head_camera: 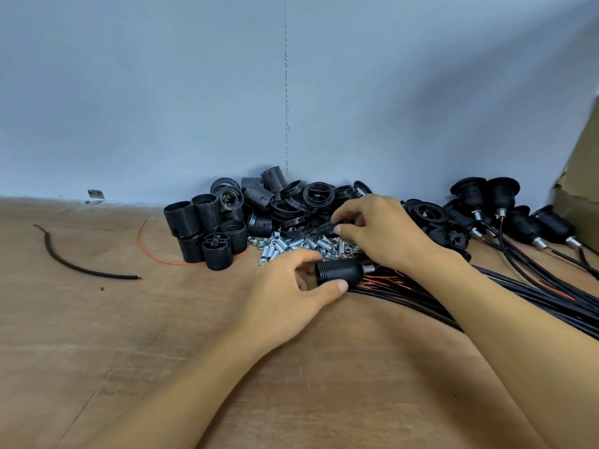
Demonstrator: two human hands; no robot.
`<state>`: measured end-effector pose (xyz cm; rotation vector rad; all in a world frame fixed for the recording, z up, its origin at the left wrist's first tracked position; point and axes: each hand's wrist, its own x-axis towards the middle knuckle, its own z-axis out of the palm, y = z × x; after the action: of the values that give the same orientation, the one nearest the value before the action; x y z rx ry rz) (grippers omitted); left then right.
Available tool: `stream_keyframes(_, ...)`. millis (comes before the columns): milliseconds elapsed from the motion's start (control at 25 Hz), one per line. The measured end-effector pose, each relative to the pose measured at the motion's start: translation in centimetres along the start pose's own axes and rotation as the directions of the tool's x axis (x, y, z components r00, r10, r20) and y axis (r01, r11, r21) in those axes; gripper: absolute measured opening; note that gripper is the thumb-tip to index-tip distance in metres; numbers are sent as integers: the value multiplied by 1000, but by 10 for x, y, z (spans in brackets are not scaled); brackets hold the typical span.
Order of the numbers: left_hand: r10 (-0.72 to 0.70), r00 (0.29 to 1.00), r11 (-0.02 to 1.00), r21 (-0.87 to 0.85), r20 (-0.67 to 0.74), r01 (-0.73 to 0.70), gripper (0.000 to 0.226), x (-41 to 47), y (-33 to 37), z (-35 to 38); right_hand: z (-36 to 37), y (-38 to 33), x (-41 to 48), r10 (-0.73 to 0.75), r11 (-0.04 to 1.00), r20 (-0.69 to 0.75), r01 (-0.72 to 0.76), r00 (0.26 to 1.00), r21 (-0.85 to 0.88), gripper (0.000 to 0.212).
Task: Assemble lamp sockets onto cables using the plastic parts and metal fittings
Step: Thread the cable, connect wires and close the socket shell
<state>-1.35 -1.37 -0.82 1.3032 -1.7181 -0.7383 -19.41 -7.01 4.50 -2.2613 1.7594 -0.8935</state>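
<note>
Left hand (288, 296) grips black ribbed plastic socket (337, 270) beside black cable bundle (415, 298) — right hand (379, 231) pinches small black plastic part (325, 227) above silver metal fittings (291, 246).

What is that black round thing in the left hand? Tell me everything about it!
It is a black lamp socket, a short tube that looks like plastic, with fine ridges near one end and a smoother, narrowing other end. A small silver metal fitting sticks out of the narrow end. It lies on its side over the brown table. The left hand holds it, thumb underneath and fingers on top, beside the black cables.
</note>
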Motion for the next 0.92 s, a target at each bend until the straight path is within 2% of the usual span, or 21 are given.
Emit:
stream_keyframes(80,-1,998,1000,-7,-61,0,41,1,0,3,-12,2,-9,-13,997,-78,19,997,79,10)
stream_keyframes(160,45,987,999,13,-156,-43,43,0,2,3,-22,-1,-21,-55,980,-93,71,994,184,8)
stream_keyframes(280,223,959,974,79,-175,-212,49,-1,3,2,-23,-4,-41,-208,958,65,189,976,218,11)
stream_keyframes(360,347,923,936,126,-163,-330,34,-1,0,1,-16,-4,-49,-246,948,136,209,960,240,20)
stream_keyframes(400,356,916,933,120,-185,-339,31,-2,0,2,-15,-1,-53,-236,953,162,196,958,230,31)
stream_keyframes(480,290,920,957,90,-263,-275,28,-2,1,2,-12,8,-59,-191,980,219,174,957,95,60)
stream_keyframes(520,243,924,970,62,-296,-235,27,-2,1,1,-9,12,-61,-164,985,232,171,959,-8,63)
stream_keyframes(600,149,934,985,-38,-324,-170,27,-2,-1,-1,-3,18,-66,-189,968,180,214,965,-131,48)
stream_keyframes(680,84,945,980,-144,-317,-135,29,-1,-3,-1,0,19,-69,-246,959,99,257,964,-123,43)
stream_keyframes(800,19,965,959,-268,-261,-91,30,-5,1,5,2,17,-69,-305,950,7,305,952,-61,46)
stream_keyframes(920,-10,983,944,-325,-186,-52,40,-9,6,12,7,17,-71,-314,949,-13,314,949,-9,47)
